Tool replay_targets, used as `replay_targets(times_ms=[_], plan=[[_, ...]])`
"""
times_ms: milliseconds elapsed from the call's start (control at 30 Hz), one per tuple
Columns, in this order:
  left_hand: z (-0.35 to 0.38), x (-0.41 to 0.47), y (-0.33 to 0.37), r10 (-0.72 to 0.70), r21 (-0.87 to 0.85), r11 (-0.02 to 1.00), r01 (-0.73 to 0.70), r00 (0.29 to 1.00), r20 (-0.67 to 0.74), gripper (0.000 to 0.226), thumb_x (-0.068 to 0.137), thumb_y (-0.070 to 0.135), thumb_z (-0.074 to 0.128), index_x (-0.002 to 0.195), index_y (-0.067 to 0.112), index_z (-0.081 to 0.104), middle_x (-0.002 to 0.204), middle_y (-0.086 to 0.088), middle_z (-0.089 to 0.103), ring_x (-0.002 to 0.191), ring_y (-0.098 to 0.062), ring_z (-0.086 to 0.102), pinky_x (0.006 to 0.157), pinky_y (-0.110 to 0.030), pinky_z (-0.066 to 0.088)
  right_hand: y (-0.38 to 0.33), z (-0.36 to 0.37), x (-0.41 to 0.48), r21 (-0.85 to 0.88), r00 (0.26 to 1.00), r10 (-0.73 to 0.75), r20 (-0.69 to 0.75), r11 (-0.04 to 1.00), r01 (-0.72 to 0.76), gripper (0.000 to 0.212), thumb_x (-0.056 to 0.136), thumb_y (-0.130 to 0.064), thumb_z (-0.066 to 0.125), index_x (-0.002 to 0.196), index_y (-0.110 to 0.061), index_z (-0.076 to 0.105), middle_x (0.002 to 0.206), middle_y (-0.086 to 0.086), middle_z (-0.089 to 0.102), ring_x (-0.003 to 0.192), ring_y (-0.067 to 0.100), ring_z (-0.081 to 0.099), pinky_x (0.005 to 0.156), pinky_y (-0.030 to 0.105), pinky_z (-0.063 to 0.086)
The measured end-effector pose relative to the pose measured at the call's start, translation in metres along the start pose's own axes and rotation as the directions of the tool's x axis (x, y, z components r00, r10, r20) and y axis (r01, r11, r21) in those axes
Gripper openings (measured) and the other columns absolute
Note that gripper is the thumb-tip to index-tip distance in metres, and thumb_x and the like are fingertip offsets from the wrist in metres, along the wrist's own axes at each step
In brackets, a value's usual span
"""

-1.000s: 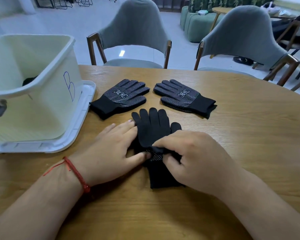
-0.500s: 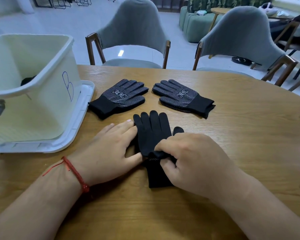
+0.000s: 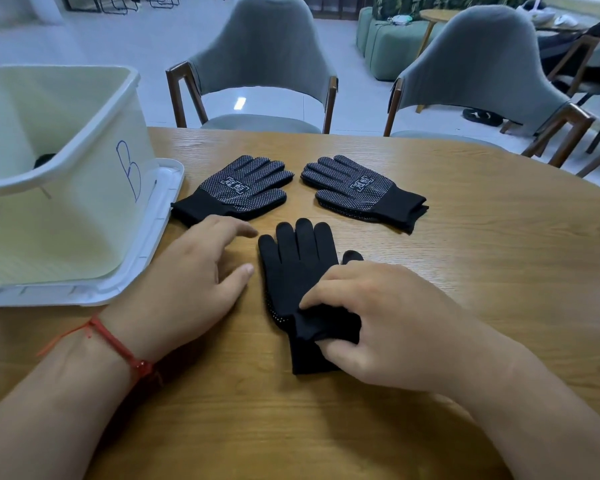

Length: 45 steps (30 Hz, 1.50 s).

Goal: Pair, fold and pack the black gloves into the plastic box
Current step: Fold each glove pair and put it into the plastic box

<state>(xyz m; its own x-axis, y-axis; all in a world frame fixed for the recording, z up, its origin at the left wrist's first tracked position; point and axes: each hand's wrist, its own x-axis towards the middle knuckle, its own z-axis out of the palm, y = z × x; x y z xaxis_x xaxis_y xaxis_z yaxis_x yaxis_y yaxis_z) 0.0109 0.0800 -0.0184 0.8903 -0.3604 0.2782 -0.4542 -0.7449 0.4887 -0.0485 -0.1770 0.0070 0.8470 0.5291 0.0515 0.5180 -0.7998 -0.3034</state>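
My right grip (image 3: 395, 323) is closed on the cuff (image 3: 326, 323) of the stacked pair (image 3: 298, 268). The fingers lie over the bunched knit and the thumb is tucked beneath it. I hold it there, I judge, because the cuff end is what I fold up over the palm.

The pair lies flat near the middle of the surface (image 3: 465, 271), towards the near edge, with its fingers pointing at the far edge. That keeps both gloves lined up for the fold.

My left grip (image 3: 187, 289) is wide and holds nothing. Its fingers are relaxed, and the thumb is just beside the pair without touching it. The fingertips reach towards the cuff of the left dotted glove (image 3: 243, 188), but I cannot tell if they touch it. That glove and the right dotted glove (image 3: 357, 192) lie palm up, side by side, towards the far edge, probably set out as the next match.

The plastic box (image 3: 94, 188) stands on its lid (image 3: 153, 237) at the left edge, within easy reach for packing. Something dark (image 3: 44, 159) shows inside it.
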Motion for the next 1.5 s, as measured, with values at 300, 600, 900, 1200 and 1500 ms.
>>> replay_targets(times_ms=[300,600,900,1200,1500], plan=[[-0.009,-0.006,0.019,0.305,-0.124,0.95,-0.285,0.932,0.194,0.022,0.092,0.012,0.074,0.1,0.032,0.073,0.113,0.017,0.064,0.113,-0.011,0.063,0.094,-0.029,0.05,0.008,-0.01,-0.009,0.08,0.997,-0.043,0.062,0.996,0.038,0.038,0.08,-0.069,0.074,0.1,-0.038,0.064,0.112,-0.023,0.061,0.104,0.007,0.058,0.087,0.03,0.05],[-0.01,-0.008,0.019,0.309,-0.06,0.95,-0.307,0.894,0.324,0.019,0.086,0.024,0.063,0.097,0.038,0.067,0.114,0.023,0.06,0.109,-0.006,0.061,0.088,-0.036,0.054,0.003,-0.002,-0.01,-0.037,0.995,-0.079,0.059,0.996,0.081,0.019,0.087,-0.058,0.063,0.095,-0.041,0.065,0.117,-0.027,0.054,0.101,0.002,0.05,0.078,0.028,0.052],[-0.012,-0.011,0.029,0.395,-0.005,0.91,-0.416,0.86,0.323,0.033,0.087,0.037,0.075,0.118,0.032,0.065,0.126,0.019,0.055,0.114,-0.006,0.056,0.098,-0.023,0.047,0.001,0.004,-0.005,0.088,0.994,-0.099,-0.048,0.991,0.103,0.011,0.084,-0.042,0.064,0.087,-0.033,0.059,0.098,-0.018,0.061,0.094,0.009,0.055,0.076,0.034,0.05],[-0.001,-0.009,0.026,0.295,-0.148,0.953,-0.265,0.922,0.25,0.012,0.099,0.042,0.06,0.108,0.036,0.066,0.094,0.02,0.065,0.088,-0.001,0.062,0.075,-0.024,0.049,0.007,-0.01,-0.007,0.616,0.997,0.073,-0.021,0.787,-0.045,0.037,0.086,-0.055,0.084,0.114,-0.037,0.069,0.108,-0.01,0.074,0.103,0.014,0.072,0.087,0.031,0.058],[-0.003,-0.009,0.027,0.148,-0.343,0.938,-0.04,0.944,0.295,0.015,0.097,0.044,0.066,0.104,0.033,0.073,0.084,0.005,0.07,0.071,-0.021,0.064,0.069,-0.039,0.053,0.018,0.0,-0.003,0.481,0.982,0.16,-0.097,0.872,-0.094,0.02,0.093,-0.022,0.083,0.099,-0.04,0.077,0.086,-0.018,0.073,0.083,0.008,0.067,0.071,0.02,0.045]])
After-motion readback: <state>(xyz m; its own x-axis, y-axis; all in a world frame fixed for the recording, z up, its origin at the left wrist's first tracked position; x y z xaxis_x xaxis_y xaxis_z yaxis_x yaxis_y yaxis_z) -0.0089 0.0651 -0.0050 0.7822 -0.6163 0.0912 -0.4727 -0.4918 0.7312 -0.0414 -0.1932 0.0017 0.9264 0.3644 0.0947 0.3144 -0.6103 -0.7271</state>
